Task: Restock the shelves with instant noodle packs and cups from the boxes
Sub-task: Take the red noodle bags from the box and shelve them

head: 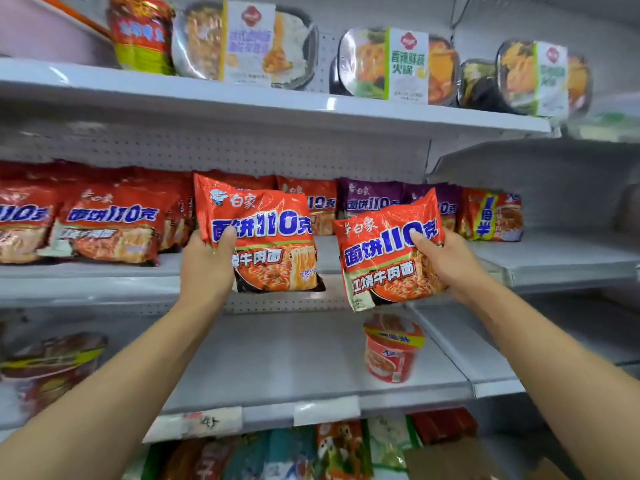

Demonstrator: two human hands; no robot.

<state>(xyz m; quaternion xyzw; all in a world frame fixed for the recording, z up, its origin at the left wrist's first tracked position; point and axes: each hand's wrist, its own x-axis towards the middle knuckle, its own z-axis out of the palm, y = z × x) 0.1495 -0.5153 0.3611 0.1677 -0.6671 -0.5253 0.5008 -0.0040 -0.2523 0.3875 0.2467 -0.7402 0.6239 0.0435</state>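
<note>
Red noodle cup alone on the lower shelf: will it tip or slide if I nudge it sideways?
The red noodle cup looks taller than wide with a narrower base, so probably tips easily. The shelf looks smooth, so it may slide first. Likely light.

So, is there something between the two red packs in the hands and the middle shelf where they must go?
Nothing visible blocks them. The left hand holds one red pack and the right hand another, both before a bare stretch of the middle shelf, between the red packs lying at left and the purple packs.
</note>
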